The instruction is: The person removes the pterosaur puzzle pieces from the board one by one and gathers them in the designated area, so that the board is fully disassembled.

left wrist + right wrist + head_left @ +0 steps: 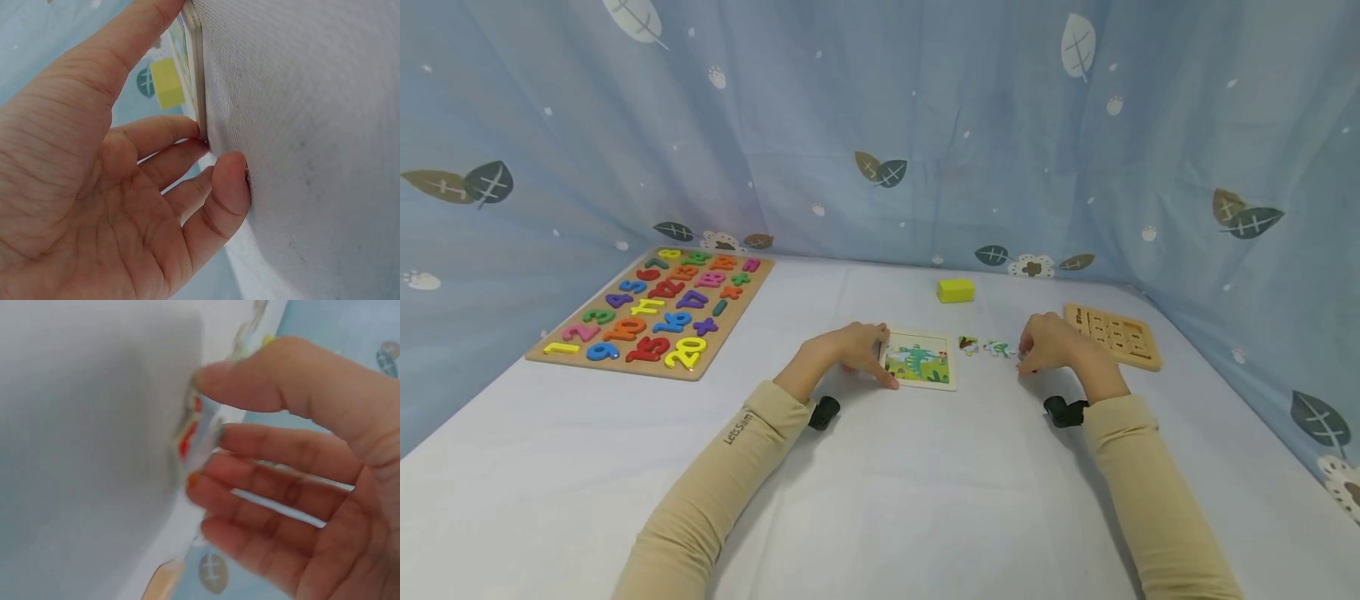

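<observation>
A square jigsaw puzzle (917,363) with a green dinosaur picture lies in a pale frame on the table. My left hand (859,352) holds its left side, thumb at the near corner and fingertips at the far part of the edge. In the left wrist view the frame (196,69) shows edge-on between thumb and fingers. To the right, my right hand (1048,343) has thumb and fingers around a red-marked jigsaw piece (186,440) low over the table. Two loose jigsaw pieces, one dark and green (968,345) and one green and white (997,349), lie between puzzle and right hand.
A yellow-green block (955,291) stands behind the puzzle. A wooden number board (707,367) with colourful numerals lies at the far left. Beyond my right hand is a small wooden number tray (1142,362). A blue patterned curtain (820,108) hangs behind the table.
</observation>
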### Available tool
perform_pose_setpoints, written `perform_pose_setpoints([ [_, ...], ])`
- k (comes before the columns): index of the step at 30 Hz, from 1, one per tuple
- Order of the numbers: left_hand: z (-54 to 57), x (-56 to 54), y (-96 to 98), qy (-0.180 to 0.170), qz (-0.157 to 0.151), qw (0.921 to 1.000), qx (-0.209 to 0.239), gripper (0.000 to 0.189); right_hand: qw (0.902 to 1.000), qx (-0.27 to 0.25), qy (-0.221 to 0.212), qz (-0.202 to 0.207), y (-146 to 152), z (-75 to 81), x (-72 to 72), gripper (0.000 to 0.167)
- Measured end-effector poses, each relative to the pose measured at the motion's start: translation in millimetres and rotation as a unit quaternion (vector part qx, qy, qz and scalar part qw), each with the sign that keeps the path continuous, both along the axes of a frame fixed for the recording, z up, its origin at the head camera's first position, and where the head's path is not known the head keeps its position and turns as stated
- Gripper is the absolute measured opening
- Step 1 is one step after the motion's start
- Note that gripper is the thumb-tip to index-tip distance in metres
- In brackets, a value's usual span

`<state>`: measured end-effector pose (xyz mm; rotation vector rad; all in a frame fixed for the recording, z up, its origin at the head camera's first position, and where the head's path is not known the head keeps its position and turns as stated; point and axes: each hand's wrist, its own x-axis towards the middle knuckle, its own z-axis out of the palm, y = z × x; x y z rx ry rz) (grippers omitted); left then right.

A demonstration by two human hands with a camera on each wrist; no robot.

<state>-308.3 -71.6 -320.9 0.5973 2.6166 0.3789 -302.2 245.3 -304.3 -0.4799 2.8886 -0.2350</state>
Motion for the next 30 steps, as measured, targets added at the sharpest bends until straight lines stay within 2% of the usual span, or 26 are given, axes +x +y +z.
perform_pose_setpoints([
  [5,0.7,0.4,0.0,0.002,-0.001,1.0000,-0.002,0.099,0.9996,-0.021,0.018,0.007,10,-2.1,-4.8,0.036],
  [15,-2.1,-0.6,-0.9,0.001,0.004,1.0000,-0.002,0.101,0.9996,-0.025,-0.006,0.008,12,-2.6,-13.7,0.041],
  [23,-2.6,-1.0,-0.5,0.007,-0.004,1.0000,-0.006,0.101,0.9994,-0.034,-0.011,0.002,11,-4.1,-15.3,0.042],
  [30,-1.8,-0.5,-0.4,0.008,-0.001,0.9999,-0.012,0.100,0.9982,-0.060,0.007,0.004,6,-3.6,-14.5,0.044],
])
